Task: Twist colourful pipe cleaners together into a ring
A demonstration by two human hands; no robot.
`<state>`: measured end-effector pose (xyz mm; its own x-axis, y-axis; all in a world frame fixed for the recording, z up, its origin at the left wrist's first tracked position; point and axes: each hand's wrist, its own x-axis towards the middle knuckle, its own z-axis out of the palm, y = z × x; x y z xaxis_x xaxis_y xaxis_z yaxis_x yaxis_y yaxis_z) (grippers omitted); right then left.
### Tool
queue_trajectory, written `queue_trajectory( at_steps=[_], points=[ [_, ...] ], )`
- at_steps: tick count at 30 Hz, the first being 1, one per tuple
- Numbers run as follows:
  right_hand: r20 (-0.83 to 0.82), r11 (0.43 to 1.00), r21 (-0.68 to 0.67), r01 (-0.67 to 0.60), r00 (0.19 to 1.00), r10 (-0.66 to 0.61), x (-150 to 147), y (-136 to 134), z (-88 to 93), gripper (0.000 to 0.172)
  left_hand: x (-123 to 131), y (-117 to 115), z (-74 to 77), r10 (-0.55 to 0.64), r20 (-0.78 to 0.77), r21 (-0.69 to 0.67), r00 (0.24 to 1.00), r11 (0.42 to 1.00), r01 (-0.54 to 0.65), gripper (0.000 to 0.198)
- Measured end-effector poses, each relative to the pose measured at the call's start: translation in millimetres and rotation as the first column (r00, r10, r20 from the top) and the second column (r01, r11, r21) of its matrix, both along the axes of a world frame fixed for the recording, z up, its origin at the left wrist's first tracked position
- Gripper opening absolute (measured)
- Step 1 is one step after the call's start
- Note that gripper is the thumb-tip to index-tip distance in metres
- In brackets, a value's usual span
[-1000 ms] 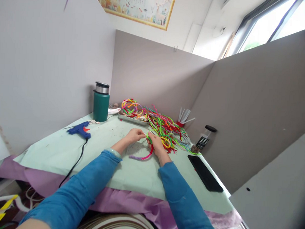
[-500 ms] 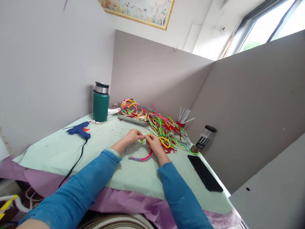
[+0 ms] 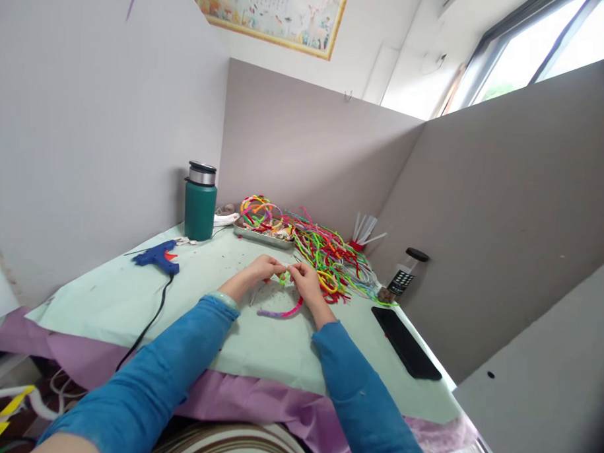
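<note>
My left hand (image 3: 262,270) and my right hand (image 3: 306,281) meet over the middle of the table, both with fingers pinched. Between the fingertips shows a small curled light-green pipe cleaner (image 3: 283,279), which both hands seem to grip. A pink-and-purple pipe cleaner (image 3: 280,315) curves out from below my right hand toward the left; whether it is joined to the green piece is hidden. Just behind my right hand lies a big heap of red, green and yellow pipe cleaners (image 3: 325,250).
A metal tray (image 3: 264,238) holds colourful twisted rings. On the left are a green bottle (image 3: 200,213) and a blue glue gun (image 3: 157,257) with a black cord. A black phone (image 3: 405,342), a dark-lidded jar (image 3: 407,273) and white sticks (image 3: 364,230) stand or lie to the right. Grey partitions enclose the table.
The fingertips have shifted slightly, and more of the green piece shows between them. The pink-and-purple pipe cleaner has moved a little to the right.
</note>
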<state>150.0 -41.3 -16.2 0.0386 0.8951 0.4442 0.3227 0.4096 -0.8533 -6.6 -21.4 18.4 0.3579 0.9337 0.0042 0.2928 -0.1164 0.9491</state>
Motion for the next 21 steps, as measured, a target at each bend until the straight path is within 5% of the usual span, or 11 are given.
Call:
queue_trajectory(
  at_steps=[11,21],
  points=[
    [0.174,0.992,0.121,-0.044,0.984,0.022,-1.2,-1.4,-0.2,0.020,0.0,2.7,-3.7,0.006,-0.044,-0.011,0.999,1.000,-0.007,0.039],
    [0.272,0.966,0.256,-0.043,0.962,-0.029,0.7,0.8,0.2,0.021,0.0,4.4,-4.1,-0.106,0.105,-0.096,0.989,0.989,0.116,0.032]
  ],
)
